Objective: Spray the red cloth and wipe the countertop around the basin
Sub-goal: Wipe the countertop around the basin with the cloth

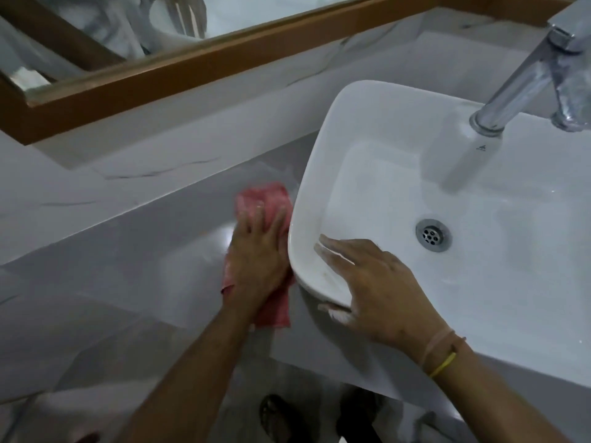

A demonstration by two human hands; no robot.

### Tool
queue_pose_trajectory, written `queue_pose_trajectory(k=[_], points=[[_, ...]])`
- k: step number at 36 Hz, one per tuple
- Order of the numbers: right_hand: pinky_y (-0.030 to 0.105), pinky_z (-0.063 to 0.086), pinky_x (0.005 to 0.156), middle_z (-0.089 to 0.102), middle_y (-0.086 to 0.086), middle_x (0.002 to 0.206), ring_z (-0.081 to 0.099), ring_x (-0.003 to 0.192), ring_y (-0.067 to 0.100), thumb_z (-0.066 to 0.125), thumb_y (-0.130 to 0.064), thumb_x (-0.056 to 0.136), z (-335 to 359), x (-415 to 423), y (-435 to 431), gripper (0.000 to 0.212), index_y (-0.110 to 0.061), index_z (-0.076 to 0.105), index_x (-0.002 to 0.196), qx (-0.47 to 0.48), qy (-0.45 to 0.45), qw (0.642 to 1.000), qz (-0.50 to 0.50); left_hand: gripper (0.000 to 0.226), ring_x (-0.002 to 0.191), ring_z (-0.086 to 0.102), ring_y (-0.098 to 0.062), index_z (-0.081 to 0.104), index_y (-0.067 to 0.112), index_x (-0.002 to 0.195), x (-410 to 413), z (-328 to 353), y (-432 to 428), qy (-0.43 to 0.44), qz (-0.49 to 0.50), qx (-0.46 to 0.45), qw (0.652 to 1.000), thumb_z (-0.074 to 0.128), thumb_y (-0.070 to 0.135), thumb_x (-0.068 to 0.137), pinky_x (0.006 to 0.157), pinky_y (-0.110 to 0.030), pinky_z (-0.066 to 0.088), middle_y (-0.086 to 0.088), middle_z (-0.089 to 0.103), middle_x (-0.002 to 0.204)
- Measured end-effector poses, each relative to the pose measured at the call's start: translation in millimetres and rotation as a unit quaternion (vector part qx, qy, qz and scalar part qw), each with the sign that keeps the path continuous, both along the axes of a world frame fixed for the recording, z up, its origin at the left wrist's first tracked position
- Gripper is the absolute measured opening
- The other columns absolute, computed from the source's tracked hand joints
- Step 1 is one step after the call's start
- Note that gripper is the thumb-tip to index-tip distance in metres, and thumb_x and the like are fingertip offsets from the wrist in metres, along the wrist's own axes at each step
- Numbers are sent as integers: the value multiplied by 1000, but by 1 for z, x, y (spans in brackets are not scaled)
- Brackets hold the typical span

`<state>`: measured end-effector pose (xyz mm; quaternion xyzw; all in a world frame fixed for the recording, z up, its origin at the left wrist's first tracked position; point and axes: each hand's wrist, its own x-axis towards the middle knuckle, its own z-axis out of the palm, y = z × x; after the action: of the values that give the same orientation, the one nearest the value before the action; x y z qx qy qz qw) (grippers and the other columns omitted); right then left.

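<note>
The red cloth [265, 215] is spread flat on the countertop [134, 251], just beside the left wall of the basin [319, 174], roughly midway between the counter's front edge and the back wall. It is pressed down by the left hand [259, 254], whose fingers are laid open and together across the fabric rather than closed around it; a flat palm of this kind is judged to spread pressure evenly for wiping. Part of the cloth is left showing beyond the fingertips and below the wrist. Its right edge is touching, or very nearly touching, the basin's side, which suggests the strip of counter right along the basin is being cleaned.

The right hand [371, 282] is rested on the basin's near left corner, fingers extended together over the rim and the thumb hooked under the outer wall. Nothing is gripped in it; it is probably placed there as a brace while the body is leaned toward the counter. Thin bands [443, 353] are worn on that wrist.

No spray bottle is seen, so the spraying step is presumed done, though dampness of the cloth cannot be confirmed. A chrome tap [524, 75] is mounted over the basin, a drain [433, 235] is set in its floor, and a wood-framed mirror [204, 68] is hung along the back wall.
</note>
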<state>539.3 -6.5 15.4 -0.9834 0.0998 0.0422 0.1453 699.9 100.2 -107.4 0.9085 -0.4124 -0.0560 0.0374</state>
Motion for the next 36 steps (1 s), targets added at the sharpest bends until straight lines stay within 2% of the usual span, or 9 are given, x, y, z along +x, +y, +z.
queue_pose_trajectory(k=[2, 5, 8, 11, 14, 20, 25, 28, 36], points=[[43, 55, 81, 58, 3, 136, 57, 118, 28, 81, -43, 60, 1, -1, 1, 82, -13, 54, 132, -10, -6, 1000, -4, 71, 146, 9, -36, 24, 16, 149, -32, 4, 6, 25, -36, -49, 998, 49, 46, 91, 117, -54, 20, -17, 29, 155], [43, 58, 75, 64, 5, 128, 62, 111, 29, 83, -42, 59, 2, -3, 2, 78, -10, 58, 126, -16, -21, 1000, -10, 55, 148, 5, -32, 17, 23, 151, -52, -3, 58, 28, -44, 9, 999, 22, 41, 99, 118, -50, 16, -8, 15, 160], [40, 58, 72, 66, 5, 125, 64, 107, 28, 85, -41, 56, 0, -2, 1, 78, -11, 61, 123, -24, -27, 999, -7, 49, 141, 27, -42, 53, 16, 133, -39, -6, 112, 12, -53, 38, 998, 23, 37, 100, 111, -57, 29, -10, 45, 147], [39, 58, 68, 67, 3, 123, 65, 105, 28, 86, -38, 52, -2, -1, 0, 78, -12, 63, 121, -16, -30, 999, -3, 56, 132, 37, -49, 47, 17, 137, 6, -3, 132, 23, 83, 55, 995, 20, 44, 97, 105, -57, 38, -20, 48, 143], [41, 58, 69, 66, 1, 125, 63, 108, 27, 86, -37, 53, -4, 0, -1, 78, -14, 61, 123, -5, -20, 1000, 4, 57, 133, 34, -48, 40, 19, 141, 49, 1, 114, -2, 186, 2, 983, 29, 44, 92, 111, -54, 32, -26, 40, 146], [42, 58, 74, 68, 4, 122, 63, 107, 29, 86, -37, 57, -3, -1, 0, 74, -12, 62, 122, -9, -15, 1000, 1, 51, 124, 39, -50, 43, 13, 137, 79, 4, 20, -11, 201, -13, 979, 34, 36, 93, 109, -55, 32, -32, 43, 138], [43, 59, 71, 70, 5, 117, 65, 102, 29, 86, -39, 58, -2, -2, 1, 73, -10, 62, 121, -19, -26, 999, -2, 57, 145, 13, -34, 15, 25, 151, 32, -7, -10, -34, -52, 48, 997, 15, 44, 96, 118, -49, 4, -8, 24, 158], [43, 60, 68, 70, 4, 116, 65, 101, 29, 84, -42, 59, -2, -2, 2, 74, -10, 61, 122, -20, -32, 999, -10, 54, 148, 7, -27, 16, 22, 151, -10, -4, 27, 1, -140, 26, 990, 16, 37, 98, 119, -48, 9, -2, 16, 160], [40, 60, 66, 70, 2, 115, 66, 100, 27, 84, -40, 56, 0, 0, 1, 77, -12, 60, 124, -6, -32, 999, -9, 58, 144, 26, -30, 39, 22, 143, 32, -2, 125, 32, -31, 35, 998, 16, 48, 97, 117, -44, 23, -8, 40, 151]])
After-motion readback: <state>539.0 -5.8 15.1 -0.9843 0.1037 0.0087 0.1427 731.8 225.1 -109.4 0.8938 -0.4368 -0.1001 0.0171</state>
